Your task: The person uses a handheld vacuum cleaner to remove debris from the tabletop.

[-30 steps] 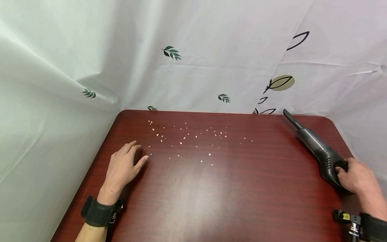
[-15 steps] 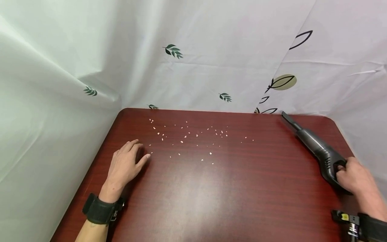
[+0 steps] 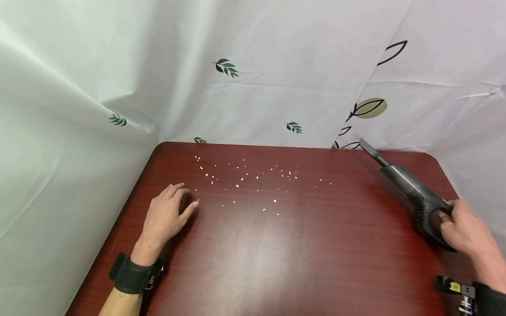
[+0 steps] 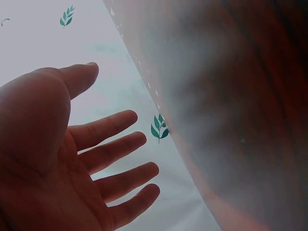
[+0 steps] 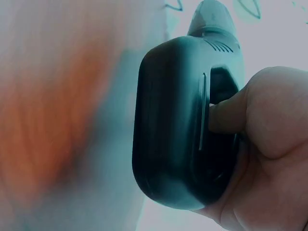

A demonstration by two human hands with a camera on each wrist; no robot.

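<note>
The right hand (image 3: 466, 232) is grasping the handheld vacuum (image 3: 415, 197) at 4 o'clock on the table (image 3: 276, 263), nozzle pointing to 11; the left hand (image 3: 164, 217) is lying relaxed, palm down, at 8 o'clock beside the scattered crumbs (image 3: 253, 180)

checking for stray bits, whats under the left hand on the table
The left hand rests palm down on the table, fingers relaxed. Pale crumbs lie scattered just beyond its fingertips. Whether any lie beneath the palm cannot be seen; the hand covers that spot.
</note>
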